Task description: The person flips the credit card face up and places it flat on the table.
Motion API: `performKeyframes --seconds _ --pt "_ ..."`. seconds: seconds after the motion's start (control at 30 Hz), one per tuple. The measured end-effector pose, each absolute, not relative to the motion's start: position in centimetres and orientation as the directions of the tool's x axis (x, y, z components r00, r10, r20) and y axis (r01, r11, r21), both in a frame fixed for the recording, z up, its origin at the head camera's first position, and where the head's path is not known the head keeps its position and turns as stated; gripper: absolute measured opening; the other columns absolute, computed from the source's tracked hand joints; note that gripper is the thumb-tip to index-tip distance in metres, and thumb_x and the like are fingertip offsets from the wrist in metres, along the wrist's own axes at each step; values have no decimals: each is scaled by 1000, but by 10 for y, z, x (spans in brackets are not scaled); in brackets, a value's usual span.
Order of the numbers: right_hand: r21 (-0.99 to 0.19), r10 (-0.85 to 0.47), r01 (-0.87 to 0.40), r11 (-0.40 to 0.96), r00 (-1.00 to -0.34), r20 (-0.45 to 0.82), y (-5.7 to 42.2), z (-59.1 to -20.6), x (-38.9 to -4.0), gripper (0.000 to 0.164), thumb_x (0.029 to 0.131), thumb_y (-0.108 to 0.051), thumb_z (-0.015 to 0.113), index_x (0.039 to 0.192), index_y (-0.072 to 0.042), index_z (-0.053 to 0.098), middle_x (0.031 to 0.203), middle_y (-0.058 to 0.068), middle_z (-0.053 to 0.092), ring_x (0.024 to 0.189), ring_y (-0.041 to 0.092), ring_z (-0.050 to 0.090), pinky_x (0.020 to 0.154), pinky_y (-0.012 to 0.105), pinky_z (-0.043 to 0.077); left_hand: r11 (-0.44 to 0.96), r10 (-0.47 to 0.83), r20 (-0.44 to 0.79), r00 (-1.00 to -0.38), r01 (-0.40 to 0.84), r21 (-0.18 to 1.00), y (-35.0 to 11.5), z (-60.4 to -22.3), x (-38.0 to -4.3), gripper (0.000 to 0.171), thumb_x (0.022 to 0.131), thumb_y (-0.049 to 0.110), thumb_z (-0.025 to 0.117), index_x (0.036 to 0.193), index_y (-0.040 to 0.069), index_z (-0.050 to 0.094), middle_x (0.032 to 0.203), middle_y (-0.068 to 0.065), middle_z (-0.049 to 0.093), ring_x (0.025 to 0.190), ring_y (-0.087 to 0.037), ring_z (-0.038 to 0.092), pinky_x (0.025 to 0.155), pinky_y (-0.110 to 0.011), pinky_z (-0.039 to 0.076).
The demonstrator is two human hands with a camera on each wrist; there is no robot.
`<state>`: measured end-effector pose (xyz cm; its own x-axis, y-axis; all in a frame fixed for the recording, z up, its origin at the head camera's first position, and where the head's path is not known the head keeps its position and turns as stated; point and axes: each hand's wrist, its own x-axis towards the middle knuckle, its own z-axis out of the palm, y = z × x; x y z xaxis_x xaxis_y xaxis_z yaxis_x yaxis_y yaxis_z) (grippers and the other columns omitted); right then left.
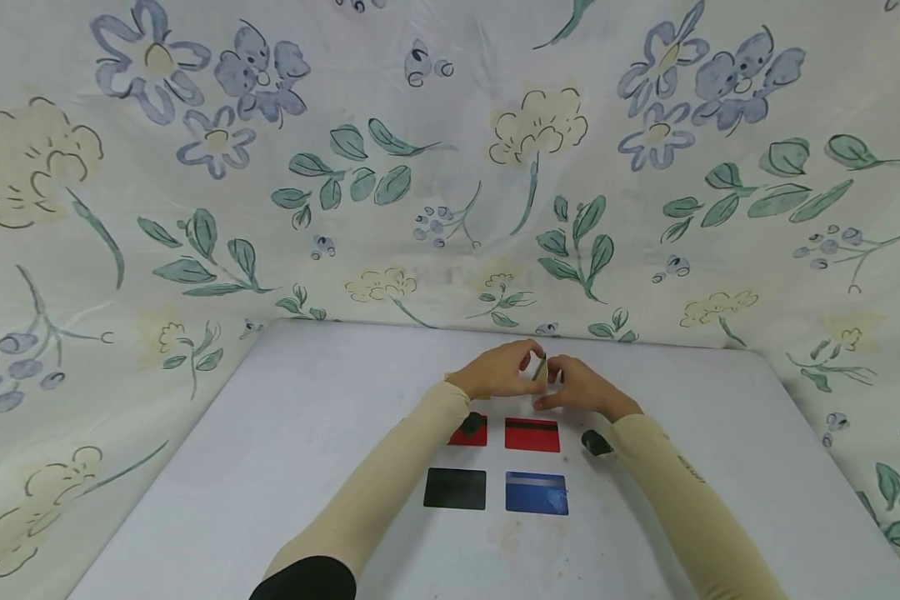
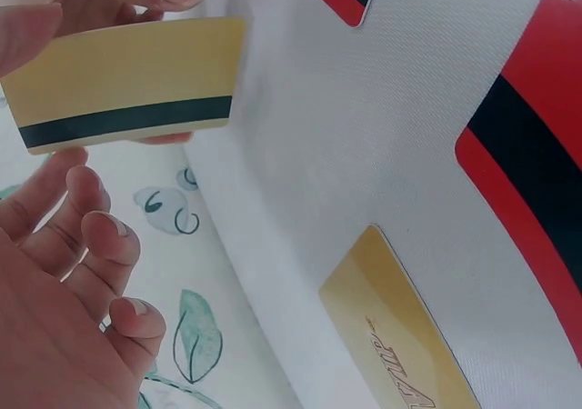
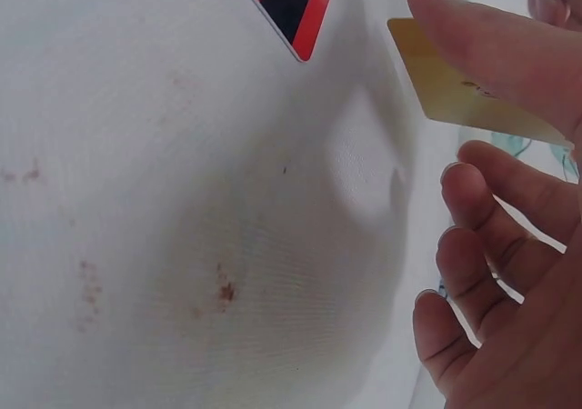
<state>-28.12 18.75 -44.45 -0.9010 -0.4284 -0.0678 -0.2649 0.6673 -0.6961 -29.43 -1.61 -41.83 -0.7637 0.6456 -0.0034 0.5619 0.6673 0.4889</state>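
A gold card [image 2: 127, 68] with a dark stripe is held up between both hands above the far part of the table. My left hand [image 1: 498, 371] pinches it from the left, its other fingers [image 2: 109, 236] bent below the card in the left wrist view. From the right, my right hand [image 1: 581, 387] holds the same card, the thumb [image 3: 491, 59] across its printed face. Another gold card [image 2: 396, 323], lettered VIP, lies on the table beneath the left hand, mostly hidden in the head view.
Nearer on the white table [image 1: 270, 467] lie a red card [image 1: 532, 435] with a black stripe, a second red card [image 1: 480, 437] partly covered by the left wrist camera, a black card [image 1: 455, 488] and a blue card [image 1: 536, 493]. Flowered cloth [image 1: 450, 167] rises behind the table.
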Motion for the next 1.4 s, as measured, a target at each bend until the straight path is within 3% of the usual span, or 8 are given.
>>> performKeyframes --seconds 0.8,1.07,1.4 --pt "-684 -418 -246 686 -903 -94 184 -450 -281 38 79 -21 89 103 -6 64 96 8 58 87 20 52 72 31 45 626 646 1 -763 530 572 -22 -417 -290 58 93 42 72 141 15 53 107 -8 59 92 -18 54 74 -27 46" --pt "-660 -387 -216 719 -914 -123 186 -446 -279 58 81 -24 88 128 -2 64 107 11 61 98 24 53 79 31 49 650 625 -23 -781 504 569 -26 -419 -291 63 94 47 70 145 16 50 116 -11 61 96 -20 57 76 -29 51" --pt "-655 -371 -203 728 -920 -127 188 -446 -280 61 81 -26 88 131 -1 63 109 12 61 101 25 53 80 31 48 646 619 -14 -785 499 577 -33 -419 -292 63 94 44 72 146 20 47 112 -5 59 95 -19 57 76 -29 51"
